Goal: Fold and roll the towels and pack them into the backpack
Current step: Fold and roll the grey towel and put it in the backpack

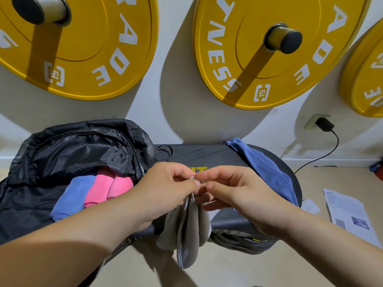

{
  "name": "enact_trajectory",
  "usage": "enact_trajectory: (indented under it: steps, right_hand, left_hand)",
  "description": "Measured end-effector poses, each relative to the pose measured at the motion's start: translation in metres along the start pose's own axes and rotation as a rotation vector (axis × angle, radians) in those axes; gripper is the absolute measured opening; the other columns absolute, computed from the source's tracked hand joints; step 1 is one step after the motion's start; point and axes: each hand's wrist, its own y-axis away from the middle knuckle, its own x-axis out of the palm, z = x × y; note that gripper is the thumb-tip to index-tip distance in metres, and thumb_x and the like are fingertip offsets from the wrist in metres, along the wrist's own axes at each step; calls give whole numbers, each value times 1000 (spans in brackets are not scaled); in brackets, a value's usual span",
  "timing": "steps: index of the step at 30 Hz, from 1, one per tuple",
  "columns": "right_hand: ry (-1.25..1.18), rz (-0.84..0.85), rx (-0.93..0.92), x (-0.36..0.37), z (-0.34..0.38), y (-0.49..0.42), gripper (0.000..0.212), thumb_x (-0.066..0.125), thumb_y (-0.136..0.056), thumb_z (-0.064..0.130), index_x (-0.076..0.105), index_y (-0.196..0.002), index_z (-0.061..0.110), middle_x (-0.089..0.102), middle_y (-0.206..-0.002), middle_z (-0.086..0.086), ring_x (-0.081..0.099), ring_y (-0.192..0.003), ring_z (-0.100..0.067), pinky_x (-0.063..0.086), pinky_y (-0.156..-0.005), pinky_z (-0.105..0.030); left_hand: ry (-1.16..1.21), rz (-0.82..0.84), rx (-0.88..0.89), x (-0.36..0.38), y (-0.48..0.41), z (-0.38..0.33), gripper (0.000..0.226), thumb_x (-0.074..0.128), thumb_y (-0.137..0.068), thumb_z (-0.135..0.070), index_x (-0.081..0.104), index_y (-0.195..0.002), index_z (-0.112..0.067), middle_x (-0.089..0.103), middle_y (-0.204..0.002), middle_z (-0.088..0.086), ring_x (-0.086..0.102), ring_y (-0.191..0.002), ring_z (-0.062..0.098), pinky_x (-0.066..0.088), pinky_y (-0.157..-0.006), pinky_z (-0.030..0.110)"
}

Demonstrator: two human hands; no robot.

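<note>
- While both hands meet at the centre of the view, three yellow plates [78,48] fill the white wall [176,79] behind them. Each plate hangs on a metal peg and carries white lettering.
- A black backpack [68,150] lies open on the left. Its lid is thrown back towards the wall, and its near side spreads out under the left forearm.
- A dark bench [203,155] runs from the backpack to the right, beneath the hands, and shows a scrap of yellow lettering just above the knuckles.
- A blue towel [267,168] lies unfolded over the right end of the bench, draped down its near edge behind the right wrist.
- A grey towel [187,228] hangs in loose folds from the hands, in front of the bench and clear of the floor [238,270].
- Three rolled towels sit side by side in the backpack's mouth: a blue roll [72,197] on the left and two pink rolls [97,189] touching it on the right.
- The left hand [165,191] is curled, pinching the grey towel's top edge between thumb and forefinger.
- The right hand [238,195] pinches the same edge just beside it, fingertips almost touching the left's, with its lower fingers bent behind the cloth.
- A printed paper [348,212] lies on the floor at the right.
- A black charger [324,124] sits in a wall socket, its cable trailing down.
</note>
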Motion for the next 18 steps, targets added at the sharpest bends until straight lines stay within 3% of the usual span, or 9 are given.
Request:
enact_trajectory:
  steps: [4,8,12,15,18]
  right_hand:
    - [53,-100,-22,-5,-4,-5,16,73,-91,9,77,-103,19,76,-97,-10,73,-89,-29,58,-89,-51]
    - [74,-22,-93,-4,-2,-2,13,79,-87,15,76,-99,11,77,-108,-3,70,-110,-23,50,-106,-49]
    - [42,47,-188,-3,4,1,23,80,-87,17,66,-88,-1,77,-111,-2,69,-113,-22,42,-111,-53]
    - [16,74,-192,-2,7,3,19,72,-91,6,59,-85,-7,76,-110,-4,70,-105,-17,51,-99,-39]
    - [-59,45,-157,-2,9,3,21,69,-89,-6,52,-77,-6,74,-85,0,66,-79,-10,48,-74,-22]
  left_hand:
    - [-109,74,68,-11,-1,-5,3,74,-89,-21,76,-87,-20,75,-82,9,59,-68,10,50,-73,35]
    - [-177,153,230,-23,7,-23,4,68,-94,-18,72,-92,-19,74,-90,8,65,-78,24,54,-85,48]
    - [-155,150,282,-31,9,-29,6,68,-95,-15,70,-92,-20,74,-93,10,66,-93,35,52,-88,51]
    - [-66,179,232,-29,10,-26,6,64,-97,-14,68,-94,-18,74,-91,12,66,-79,24,52,-79,42]
    - [-30,203,226,-25,11,-24,10,66,-94,-11,69,-97,-20,74,-91,11,62,-79,10,49,-74,28]
